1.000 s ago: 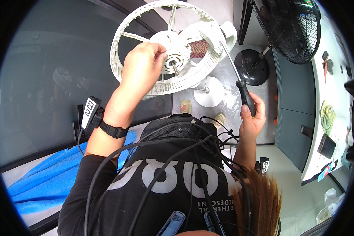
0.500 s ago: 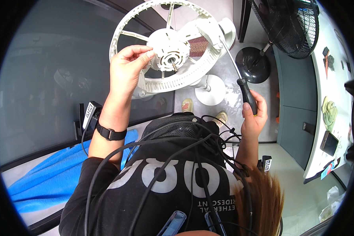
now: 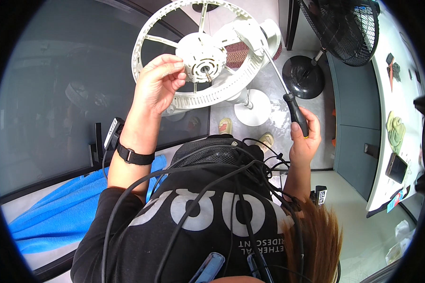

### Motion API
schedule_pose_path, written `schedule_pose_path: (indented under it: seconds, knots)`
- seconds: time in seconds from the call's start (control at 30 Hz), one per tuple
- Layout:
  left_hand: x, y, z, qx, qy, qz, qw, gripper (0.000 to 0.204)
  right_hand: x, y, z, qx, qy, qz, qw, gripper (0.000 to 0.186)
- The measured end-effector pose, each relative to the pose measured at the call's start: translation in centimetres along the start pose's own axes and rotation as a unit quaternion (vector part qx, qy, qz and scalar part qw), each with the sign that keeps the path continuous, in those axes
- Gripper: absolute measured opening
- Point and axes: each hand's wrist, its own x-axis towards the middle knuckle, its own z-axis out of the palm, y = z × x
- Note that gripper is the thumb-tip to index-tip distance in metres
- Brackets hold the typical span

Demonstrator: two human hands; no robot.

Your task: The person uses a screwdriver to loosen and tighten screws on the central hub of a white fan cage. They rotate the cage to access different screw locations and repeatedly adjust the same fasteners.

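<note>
The fingers (image 3: 174,70) of the left hand (image 3: 157,85) are curling closed against the edge of the round white motor hub (image 3: 200,54), pinching at it just beside the small shaft at its centre. The hub is sitting in the middle of a white fan grille (image 3: 193,56), a ring with spokes that is tilting up in front of the person, above a dark glass table (image 3: 56,108). The right hand (image 3: 303,139) is wrapping closed around the black handle of a screwdriver (image 3: 288,101), whose thin metal shank is running up and left to the white housing at the grille's right rim.

A black watch (image 3: 133,155) is circling the left wrist. A blue cloth (image 3: 71,212) is lying by the table's near edge. On the floor beyond, a white round fan base (image 3: 252,106) is standing near a black fan base (image 3: 304,75), with a black fan guard (image 3: 347,28) above it. Black cables (image 3: 231,174) are trailing across the person's black shirt.
</note>
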Motion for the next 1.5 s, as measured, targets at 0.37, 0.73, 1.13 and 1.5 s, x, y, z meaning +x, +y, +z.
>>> schedule_pose_path:
  seconds: [0.37,0.73,1.13,1.5]
  knots:
    - [0.2,-0.3,-0.3,-0.039,0.012,-0.021,0.999,0.012,-0.3,0.2,0.0,-0.011,0.0,-0.012,1.0,0.041]
    - [0.7,-1.8,0.5,0.407,0.05,0.241,0.88,0.01,-0.4,0.3,-0.2,-0.008,0.007,0.0,1.0,0.04]
    - [1.2,-1.9,1.3,0.409,0.141,0.187,0.882,0.01,-0.3,0.5,-0.8,0.013,0.014,0.002,1.0,0.039]
    - [1.9,-1.4,-0.1,0.459,0.124,0.166,0.864,0.013,0.1,0.3,-1.0,0.014,0.017,0.001,1.0,0.04]
